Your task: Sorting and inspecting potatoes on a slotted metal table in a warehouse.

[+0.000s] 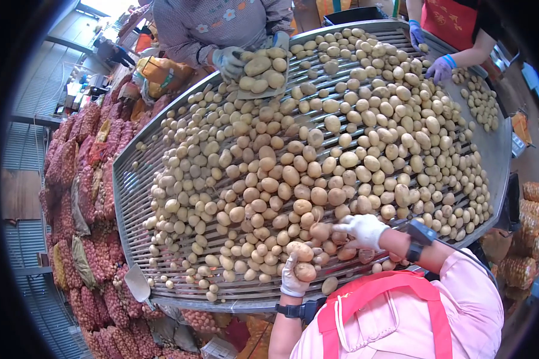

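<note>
Two large potatoes, an upper one (pixel 300 250) and a lower one (pixel 305 272), sit in my left hand (pixel 293 280), which wears a white glove. It is at the near edge of a slatted metal sorting table (pixel 134 197). My right hand (pixel 364 229), gloved in white too, reaches over the pile with its fingers spread. Its fingertips meet a brownish potato (pixel 320 231); whether they grip it is unclear. Loose potatoes (pixel 269 184) of many sizes cover the slats around both hands. One potato (pixel 329 285) lies alone by the near rim.
Across the table, a person's gloved hand (pixel 230 63) steadies potatoes on a flat scoop (pixel 262 93). At the far right, another person's purple-gloved hands (pixel 440 68) handle potatoes. A metal scoop (pixel 138 283) rests at the left corner. Filled red mesh sacks (pixel 85 152) are stacked at left.
</note>
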`<move>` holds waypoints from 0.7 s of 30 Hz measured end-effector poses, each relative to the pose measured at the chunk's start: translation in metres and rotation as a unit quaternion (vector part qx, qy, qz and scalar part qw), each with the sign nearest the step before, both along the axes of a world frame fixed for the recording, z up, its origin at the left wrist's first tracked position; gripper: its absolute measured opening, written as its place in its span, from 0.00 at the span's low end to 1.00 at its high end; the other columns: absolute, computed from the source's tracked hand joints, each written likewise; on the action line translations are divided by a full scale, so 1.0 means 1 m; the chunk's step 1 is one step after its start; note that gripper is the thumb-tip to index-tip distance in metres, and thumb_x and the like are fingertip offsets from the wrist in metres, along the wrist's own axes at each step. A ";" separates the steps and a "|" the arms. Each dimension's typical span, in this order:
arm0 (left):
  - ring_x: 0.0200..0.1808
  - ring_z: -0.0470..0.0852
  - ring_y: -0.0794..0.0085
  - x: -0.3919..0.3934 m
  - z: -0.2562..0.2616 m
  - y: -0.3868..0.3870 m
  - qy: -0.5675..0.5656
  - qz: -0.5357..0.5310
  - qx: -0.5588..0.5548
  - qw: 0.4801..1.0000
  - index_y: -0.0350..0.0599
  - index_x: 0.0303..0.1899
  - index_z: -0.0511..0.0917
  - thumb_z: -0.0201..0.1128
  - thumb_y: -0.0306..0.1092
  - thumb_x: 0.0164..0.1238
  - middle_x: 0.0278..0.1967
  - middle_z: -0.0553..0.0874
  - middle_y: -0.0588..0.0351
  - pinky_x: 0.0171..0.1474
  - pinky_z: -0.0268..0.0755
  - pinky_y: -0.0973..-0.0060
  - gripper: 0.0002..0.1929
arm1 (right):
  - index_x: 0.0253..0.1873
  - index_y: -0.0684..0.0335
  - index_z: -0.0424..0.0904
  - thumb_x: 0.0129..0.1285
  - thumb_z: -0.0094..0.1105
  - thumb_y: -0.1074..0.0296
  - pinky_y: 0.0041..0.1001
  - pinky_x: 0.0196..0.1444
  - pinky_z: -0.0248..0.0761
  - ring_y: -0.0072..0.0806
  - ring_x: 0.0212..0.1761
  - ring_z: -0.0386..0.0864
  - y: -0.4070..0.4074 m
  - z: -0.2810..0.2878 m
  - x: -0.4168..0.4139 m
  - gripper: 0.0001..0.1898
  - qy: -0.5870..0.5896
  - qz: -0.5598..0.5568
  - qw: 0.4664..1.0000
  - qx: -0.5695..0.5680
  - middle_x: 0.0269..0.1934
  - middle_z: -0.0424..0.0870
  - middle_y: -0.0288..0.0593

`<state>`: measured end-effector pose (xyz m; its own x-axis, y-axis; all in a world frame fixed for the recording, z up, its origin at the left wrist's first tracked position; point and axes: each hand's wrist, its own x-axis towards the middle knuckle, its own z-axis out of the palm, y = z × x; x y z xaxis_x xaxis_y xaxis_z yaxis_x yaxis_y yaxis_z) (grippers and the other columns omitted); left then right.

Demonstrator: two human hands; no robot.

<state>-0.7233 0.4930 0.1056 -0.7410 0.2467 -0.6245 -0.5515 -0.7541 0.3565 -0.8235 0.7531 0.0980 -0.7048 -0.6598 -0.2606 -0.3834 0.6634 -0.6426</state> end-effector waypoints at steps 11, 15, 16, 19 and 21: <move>0.49 0.84 0.61 -0.006 -0.006 0.021 0.013 -0.060 0.031 0.998 0.37 0.66 0.71 0.61 0.57 0.73 0.54 0.83 0.45 0.49 0.79 0.69 0.34 | 0.64 0.53 0.75 0.56 0.74 0.59 0.40 0.56 0.76 0.45 0.56 0.81 0.114 -0.008 0.000 0.30 0.027 -0.413 0.879 0.236 0.55 0.80 0.48; 0.48 0.85 0.60 -0.008 -0.004 0.026 -0.002 -0.069 0.024 0.997 0.37 0.67 0.70 0.62 0.57 0.72 0.53 0.84 0.45 0.48 0.81 0.68 0.34 | 0.65 0.51 0.75 0.50 0.78 0.59 0.39 0.60 0.75 0.43 0.59 0.80 0.138 -0.008 0.012 0.35 -0.018 -0.406 0.905 0.127 0.55 0.81 0.44; 0.48 0.85 0.60 -0.008 -0.003 0.027 -0.005 -0.066 0.042 0.997 0.38 0.67 0.70 0.62 0.56 0.73 0.53 0.84 0.45 0.49 0.81 0.67 0.33 | 0.65 0.52 0.75 0.50 0.78 0.59 0.39 0.60 0.75 0.43 0.59 0.81 0.138 -0.008 0.013 0.35 -0.021 -0.407 0.904 0.128 0.55 0.81 0.45; 0.48 0.85 0.60 -0.006 -0.002 0.032 0.008 -0.071 0.049 0.996 0.38 0.66 0.70 0.62 0.56 0.73 0.53 0.83 0.44 0.48 0.81 0.68 0.32 | 0.64 0.53 0.76 0.49 0.77 0.60 0.39 0.60 0.75 0.44 0.58 0.81 0.132 -0.011 0.009 0.34 -0.025 -0.388 0.910 0.141 0.56 0.81 0.46; 0.49 0.84 0.60 -0.005 0.000 0.037 0.009 -0.072 0.070 0.995 0.38 0.65 0.71 0.61 0.55 0.74 0.55 0.82 0.43 0.50 0.81 0.67 0.32 | 0.63 0.54 0.77 0.49 0.76 0.61 0.39 0.60 0.76 0.44 0.57 0.82 0.124 -0.012 0.005 0.33 -0.019 -0.352 0.920 0.174 0.56 0.82 0.48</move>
